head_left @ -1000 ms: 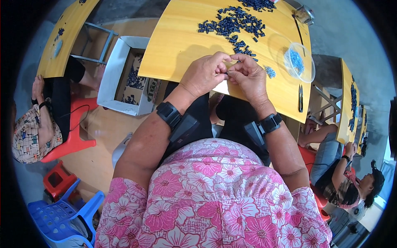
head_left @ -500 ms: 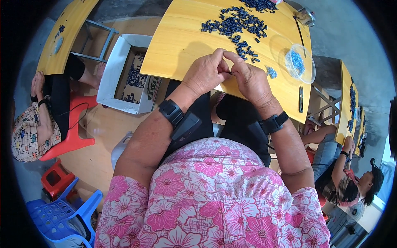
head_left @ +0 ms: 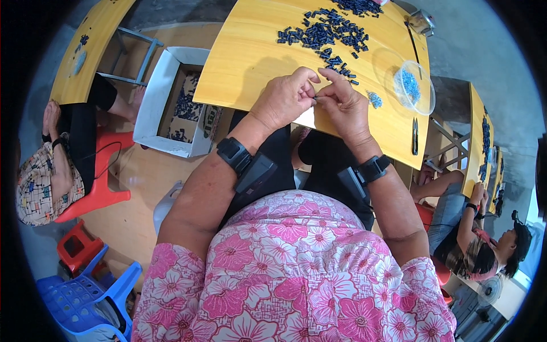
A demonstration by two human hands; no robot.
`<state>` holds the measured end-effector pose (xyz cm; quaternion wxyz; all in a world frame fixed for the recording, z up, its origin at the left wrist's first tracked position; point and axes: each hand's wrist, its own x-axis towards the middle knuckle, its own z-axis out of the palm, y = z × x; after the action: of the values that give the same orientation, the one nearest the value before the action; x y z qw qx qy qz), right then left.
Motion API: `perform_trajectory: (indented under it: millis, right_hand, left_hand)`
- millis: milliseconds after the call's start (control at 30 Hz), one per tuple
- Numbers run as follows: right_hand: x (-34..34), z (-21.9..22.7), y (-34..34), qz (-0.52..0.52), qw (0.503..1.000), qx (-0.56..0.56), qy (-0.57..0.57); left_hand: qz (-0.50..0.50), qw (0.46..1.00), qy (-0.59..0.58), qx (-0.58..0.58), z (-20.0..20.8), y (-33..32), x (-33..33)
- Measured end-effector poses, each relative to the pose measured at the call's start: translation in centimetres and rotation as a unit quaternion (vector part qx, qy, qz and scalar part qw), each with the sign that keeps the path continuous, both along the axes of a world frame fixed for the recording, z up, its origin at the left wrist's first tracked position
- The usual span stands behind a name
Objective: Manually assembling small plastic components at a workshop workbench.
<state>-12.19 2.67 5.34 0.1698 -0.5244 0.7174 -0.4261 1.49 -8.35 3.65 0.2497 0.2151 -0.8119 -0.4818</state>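
Above the near edge of the yellow table [head_left: 245, 62], my left hand [head_left: 284, 98] is closed in a pinch on a small dark part [head_left: 314, 98], mostly hidden by the fingertips. My right hand [head_left: 345, 108] meets it there, its thumb and a finger pinched at the same part while the index finger is lifted and bent. What the right fingers hold exactly is too small to make out. Beyond the hands lies a loose heap of short black cylindrical parts [head_left: 320, 35]. To the right sits a little pile of tiny blue-and-clear pieces [head_left: 374, 100].
A clear round bowl [head_left: 431, 105] holds more blue pieces. Black tweezers [head_left: 415, 137] lie near the table's right edge, a metal cup [head_left: 421, 23] farther back. At left stands an open white carton [head_left: 162, 143] with black parts inside. People sit at tables on both sides.
My right hand has drawn slightly down, and its index finger has lifted away from the left fingertips. The small dark part now shows a little between the hands. The left hand barely moved.
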Motion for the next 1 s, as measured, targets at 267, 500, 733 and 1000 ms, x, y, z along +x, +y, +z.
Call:
perform_trajectory:
  millis: [267,500,733,1000]
  right_hand:
    - [0.9,2.1,0.1,0.070,0.948,0.055,0.304]
    - [0.7,0.1,1.3,0.043,0.958,0.040,0.281]
    - [0.3,-1.0,1.9,0.012,0.992,-0.086,0.097]
    - [1.0,-1.7,2.1,0.021,0.993,-0.092,0.074]
  left_hand:
    - [0.023,0.999,-0.032,-0.005,0.0,0.2,0.0]
    - [0.016,1.000,0.004,0.005,0.0,0.2,-0.1]
    - [0.007,1.000,0.000,0.024,-0.1,0.1,-0.1]
    - [0.005,1.000,0.002,0.008,0.0,0.2,-0.1]
